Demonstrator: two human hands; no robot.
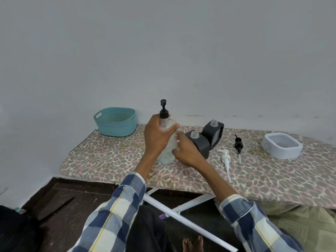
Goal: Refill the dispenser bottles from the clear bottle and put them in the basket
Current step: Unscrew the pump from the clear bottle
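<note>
A clear bottle (168, 150) with a black pump top stands upright on the leopard-print board (112, 160). My left hand (156, 137) grips its upper body just under the pump. My right hand (185, 151) touches the bottle's right side with curled fingers. Right behind my right hand stand two dark dispenser bottles with open necks, the nearer one (201, 144) and the farther one (213, 133). A white pump (226, 161) and a black pump (238, 145) lie loose on the board to their right. The teal basket (115, 121) sits at the far left, apart from my hands.
A pale square container (281, 146) sits at the board's right end. The wall runs close behind the board. White legs of the board (181, 215) cross the dark floor below, near my knee and foot.
</note>
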